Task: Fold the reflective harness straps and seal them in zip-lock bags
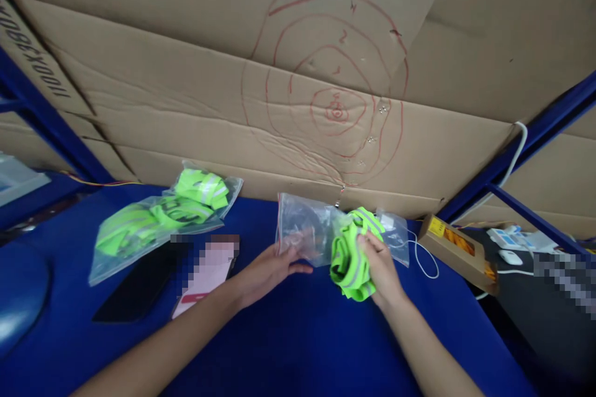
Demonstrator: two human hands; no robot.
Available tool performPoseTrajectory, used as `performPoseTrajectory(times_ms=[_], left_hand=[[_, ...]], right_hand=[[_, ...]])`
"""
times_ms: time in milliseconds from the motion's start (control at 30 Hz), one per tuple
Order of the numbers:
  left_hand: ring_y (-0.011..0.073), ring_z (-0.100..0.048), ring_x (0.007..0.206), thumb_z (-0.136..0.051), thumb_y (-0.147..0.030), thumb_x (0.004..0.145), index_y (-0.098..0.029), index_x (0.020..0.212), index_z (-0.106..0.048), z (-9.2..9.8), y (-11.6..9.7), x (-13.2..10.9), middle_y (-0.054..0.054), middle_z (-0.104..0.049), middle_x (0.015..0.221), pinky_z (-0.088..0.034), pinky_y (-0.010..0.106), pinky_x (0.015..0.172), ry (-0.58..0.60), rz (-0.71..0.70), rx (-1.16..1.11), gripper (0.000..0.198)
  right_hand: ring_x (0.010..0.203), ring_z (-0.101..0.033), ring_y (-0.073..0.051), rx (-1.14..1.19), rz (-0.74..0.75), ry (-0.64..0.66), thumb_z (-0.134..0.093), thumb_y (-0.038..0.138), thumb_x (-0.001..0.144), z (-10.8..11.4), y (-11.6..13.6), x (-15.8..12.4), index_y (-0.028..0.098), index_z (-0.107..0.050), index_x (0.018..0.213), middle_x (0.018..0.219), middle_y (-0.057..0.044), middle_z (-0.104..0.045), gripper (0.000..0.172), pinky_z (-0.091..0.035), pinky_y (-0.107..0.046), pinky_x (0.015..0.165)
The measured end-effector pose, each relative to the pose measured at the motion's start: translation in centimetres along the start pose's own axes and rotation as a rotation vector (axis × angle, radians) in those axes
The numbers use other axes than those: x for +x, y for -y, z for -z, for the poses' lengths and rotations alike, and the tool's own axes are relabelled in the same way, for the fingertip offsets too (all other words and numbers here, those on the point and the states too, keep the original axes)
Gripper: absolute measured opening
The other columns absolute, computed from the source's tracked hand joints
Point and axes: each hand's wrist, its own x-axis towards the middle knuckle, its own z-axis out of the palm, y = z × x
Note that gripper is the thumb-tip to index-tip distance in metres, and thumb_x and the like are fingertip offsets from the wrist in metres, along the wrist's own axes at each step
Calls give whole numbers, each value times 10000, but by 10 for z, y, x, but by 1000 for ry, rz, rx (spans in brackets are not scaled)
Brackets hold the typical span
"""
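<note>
My right hand point(379, 260) is closed around a folded neon-green reflective vest point(351, 257) with grey stripes. Behind and to the left of it, a clear plastic zip bag point(305, 223) lies on the blue table point(298, 347). My left hand point(279, 265) grips that bag at its lower left edge, and some of its fingers show through the plastic. Another clear plastic bag point(398, 242) lies just right of the green bundle, partly hidden by it.
At the left lie bagged green bundles point(125, 229), a black flat object point(139, 282) and a phone-like pink screen point(209, 273). A cardboard wall point(186, 93) with red rings stands behind. On the right are a cardboard box point(456, 248), a white mouse point(511, 257) and a white cable point(431, 260).
</note>
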Motion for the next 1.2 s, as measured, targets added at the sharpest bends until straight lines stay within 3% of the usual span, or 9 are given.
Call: performPoseTrajectory(times_ms=[100, 233, 400, 500, 700, 833, 933, 1067, 1200], left_hand=[[269, -648, 1195, -703, -451, 900, -225, 1280, -675, 9, -10, 7, 112, -684, 1315, -481, 408, 1048, -336, -208, 13, 443], [272, -674, 1114, -704, -450, 892, -184, 1057, -778, 22, -14, 7, 88, -761, 1130, -482, 392, 1035, -610, -439, 397, 322], [214, -691, 980, -689, -309, 908, -241, 932, -790, 10, -7, -10, 45, -757, 1033, -518, 327, 896, -481, -690, 1024, 124], [199, -688, 949, -677, -252, 909, -244, 883, -761, -2, -2, -17, 43, -753, 1012, -509, 331, 852, -364, -807, 1258, 89], [216, -689, 949, -611, -105, 873, -235, 929, -680, -2, 7, -22, 74, -748, 1100, -478, 387, 839, -223, -979, 1561, 158], [242, -666, 1110, -571, -96, 873, -236, 912, -645, -3, 8, -24, 89, -711, 1231, -466, 434, 973, -93, -861, 1494, 163], [266, -583, 1270, -594, -119, 853, -238, 985, -633, -6, 2, -22, 100, -628, 1376, -429, 453, 1090, 79, -610, 1347, 182], [330, -345, 1486, -786, -282, 750, -277, 1452, -420, 0, -4, -18, 121, -389, 1592, -352, 499, 1187, 300, -310, 1200, 792], [404, -189, 1539, -882, -367, 643, -318, 1608, -164, 13, 6, -13, 134, -288, 1648, -116, 633, 1236, 385, -161, 1230, 1203]], right_hand=[[1009, -704, -316, -64, -112, 33, -827, 589, 692, -9, -21, -5, 183, -767, 1071, 1057, -81, -776, 559, -562, -409, 884], [1049, -689, -323, -148, 22, 16, -798, 546, 756, 0, -22, -4, 203, -781, 1037, 1080, -89, -768, 444, -534, -447, 941], [1127, -677, -286, -368, 507, 193, -787, 374, 820, 1, -8, -25, 270, -797, 1001, 1213, -85, -715, 209, -534, -406, 989], [1072, -704, -284, -439, 719, 314, -837, 346, 775, -4, -6, -47, 302, -797, 1051, 1229, -99, -701, 283, -583, -379, 926], [1148, -690, -307, -442, 703, 355, -817, 350, 802, 1, 3, -54, 299, -784, 1105, 1353, -106, -653, 310, -573, -381, 979], [1255, -636, -303, -558, 553, 725, -809, 393, 806, 3, 12, -47, 296, -801, 1083, 1404, -86, -624, 293, -554, -324, 991], [1316, -588, -297, -595, 489, 812, -806, 381, 805, 2, 16, -43, 291, -809, 1060, 1380, -79, -639, 270, -535, -297, 991], [1068, -712, -228, -458, 359, 939, -791, 329, 814, 0, 15, -35, 259, -804, 1057, 1243, -68, -705, 253, -530, -295, 959], [1039, -702, -236, -270, 166, 990, -797, 399, 800, -10, -3, -30, 214, -803, 1029, 1091, -60, -753, 295, -522, -322, 957]])
